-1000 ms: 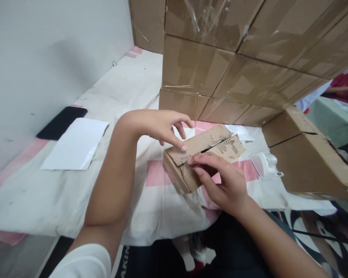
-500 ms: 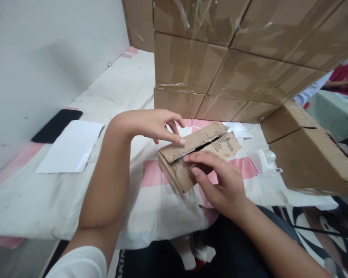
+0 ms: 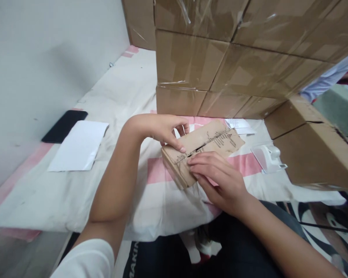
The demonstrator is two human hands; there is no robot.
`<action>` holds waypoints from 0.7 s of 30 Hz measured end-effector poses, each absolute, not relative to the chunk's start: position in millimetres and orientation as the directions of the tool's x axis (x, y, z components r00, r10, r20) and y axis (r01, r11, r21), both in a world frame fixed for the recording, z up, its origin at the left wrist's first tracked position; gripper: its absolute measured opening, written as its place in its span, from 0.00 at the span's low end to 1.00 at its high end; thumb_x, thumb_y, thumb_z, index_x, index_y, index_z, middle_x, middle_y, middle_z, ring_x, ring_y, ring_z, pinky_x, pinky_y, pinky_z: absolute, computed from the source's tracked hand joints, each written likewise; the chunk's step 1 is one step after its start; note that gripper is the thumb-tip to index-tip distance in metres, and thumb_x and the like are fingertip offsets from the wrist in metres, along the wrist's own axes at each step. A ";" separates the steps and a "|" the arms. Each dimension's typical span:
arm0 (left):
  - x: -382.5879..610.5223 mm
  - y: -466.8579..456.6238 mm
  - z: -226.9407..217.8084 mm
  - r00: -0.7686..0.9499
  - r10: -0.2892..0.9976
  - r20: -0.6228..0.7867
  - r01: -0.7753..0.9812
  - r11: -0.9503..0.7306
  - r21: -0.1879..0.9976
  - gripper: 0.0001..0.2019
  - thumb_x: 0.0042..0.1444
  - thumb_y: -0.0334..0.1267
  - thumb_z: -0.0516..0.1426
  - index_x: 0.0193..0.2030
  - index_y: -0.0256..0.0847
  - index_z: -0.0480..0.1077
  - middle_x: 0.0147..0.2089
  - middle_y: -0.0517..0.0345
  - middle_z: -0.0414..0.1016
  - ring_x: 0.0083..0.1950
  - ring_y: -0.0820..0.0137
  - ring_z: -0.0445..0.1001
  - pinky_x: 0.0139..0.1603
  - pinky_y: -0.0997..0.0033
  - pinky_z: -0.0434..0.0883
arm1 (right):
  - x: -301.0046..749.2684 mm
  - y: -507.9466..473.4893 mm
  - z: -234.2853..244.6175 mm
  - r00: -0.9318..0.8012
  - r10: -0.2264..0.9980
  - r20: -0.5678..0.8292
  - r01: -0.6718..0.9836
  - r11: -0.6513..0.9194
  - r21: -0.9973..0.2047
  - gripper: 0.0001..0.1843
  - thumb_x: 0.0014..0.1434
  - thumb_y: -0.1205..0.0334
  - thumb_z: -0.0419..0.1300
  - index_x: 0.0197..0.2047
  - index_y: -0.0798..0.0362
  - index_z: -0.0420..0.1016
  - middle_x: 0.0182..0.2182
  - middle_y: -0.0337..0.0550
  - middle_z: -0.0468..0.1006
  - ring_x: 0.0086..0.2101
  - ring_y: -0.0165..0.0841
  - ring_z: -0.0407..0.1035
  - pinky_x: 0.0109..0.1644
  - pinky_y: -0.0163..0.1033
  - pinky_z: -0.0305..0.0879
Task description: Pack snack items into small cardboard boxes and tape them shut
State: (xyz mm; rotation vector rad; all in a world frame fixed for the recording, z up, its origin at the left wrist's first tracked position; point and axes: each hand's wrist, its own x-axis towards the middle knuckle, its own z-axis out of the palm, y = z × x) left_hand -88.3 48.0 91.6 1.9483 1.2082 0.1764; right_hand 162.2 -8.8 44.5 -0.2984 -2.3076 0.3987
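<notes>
A small brown cardboard box lies slantwise on the cloth, its two top flaps meeting along a torn, rough seam with a narrow dark gap. My left hand reaches over the far left end, thumb pressed on the far flap and fingers curled down behind the box. Across the near flap lie the fingers of my right hand, held together close to the seam, with the thumb low at the near side. What is inside the box is hidden.
Large taped cartons are stacked behind the box. An open carton stands at the right, beside a white tape dispenser and a paper slip. White paper and a black phone-like slab lie left on the cloth.
The gap between the flaps has narrowed as both flaps were pressed down. My right fingers have flattened onto the near flap. The view has shifted slightly.
</notes>
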 end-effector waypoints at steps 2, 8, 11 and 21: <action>-87.6 47.2 92.4 0.523 0.801 -0.291 0.692 -0.200 0.693 0.29 0.43 0.57 0.67 0.49 0.45 0.69 0.58 0.51 0.74 0.53 0.57 0.76 0.49 0.65 0.72 | 165.5 -9.9 43.3 -0.717 0.288 0.635 0.111 0.946 -0.304 0.15 0.61 0.76 0.60 0.49 0.53 0.73 0.44 0.50 0.82 0.49 0.42 0.75 0.52 0.53 0.76; -85.7 48.2 90.6 0.541 0.796 -0.273 0.687 -0.231 0.689 0.28 0.44 0.58 0.67 0.49 0.45 0.70 0.55 0.53 0.76 0.54 0.57 0.76 0.53 0.64 0.71 | 174.4 -11.0 42.8 -0.754 0.196 0.627 0.121 0.980 -0.160 0.14 0.60 0.75 0.62 0.49 0.58 0.74 0.46 0.54 0.83 0.50 0.45 0.75 0.52 0.53 0.78; -86.5 49.0 89.3 0.523 0.807 -0.275 0.698 -0.221 0.681 0.29 0.44 0.58 0.66 0.49 0.46 0.71 0.56 0.53 0.76 0.53 0.58 0.76 0.52 0.64 0.71 | 179.6 -8.4 42.5 -0.791 0.163 0.590 0.101 0.985 -0.137 0.14 0.59 0.74 0.63 0.49 0.60 0.75 0.49 0.56 0.82 0.52 0.48 0.74 0.54 0.55 0.77; -84.2 47.6 93.7 0.454 0.825 -0.337 0.754 -0.153 0.639 0.33 0.41 0.60 0.67 0.52 0.47 0.70 0.59 0.52 0.75 0.47 0.59 0.77 0.41 0.68 0.70 | 197.0 -10.0 39.7 -0.805 0.098 0.585 0.053 0.994 -0.095 0.15 0.58 0.69 0.65 0.49 0.57 0.77 0.46 0.50 0.84 0.51 0.46 0.75 0.52 0.54 0.76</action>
